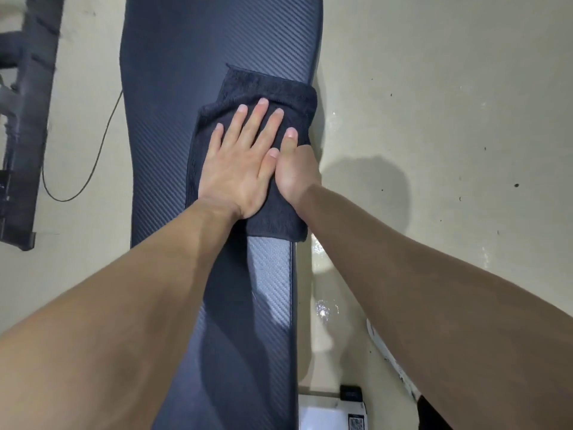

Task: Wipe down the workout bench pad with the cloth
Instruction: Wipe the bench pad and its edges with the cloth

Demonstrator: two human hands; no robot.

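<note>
**Both hands on the cloth, right side of the pad**

Two bare forearms are filling the bottom of the view, reaching forward over the long dark bench pad with its woven carbon-fibre-look cover. The pad is running away from the camera, narrow close in and widening further out.

The folded dark terry cloth is lying flat on the pad, hard against its right edge, about halfway up the view. The left hand is pressing on it palm down, fingers spread and stretched out flat, not curled around anything. The right hand is sitting just beside it at the cloth's right border, thumb laid on top and touching the left thumb; its fingers are dropping over the pad's edge out of sight, so whether they are pinching the cloth I cannot tell.

Below the cloth, a paler sheen is showing on the pad surface.

Off the pad, the beige floor is glinting in patches along the right edge. A thin dark cable is looping across the floor at left, beside a black metal frame. A white box is poking in at the bottom; its contents are not visible.
</note>
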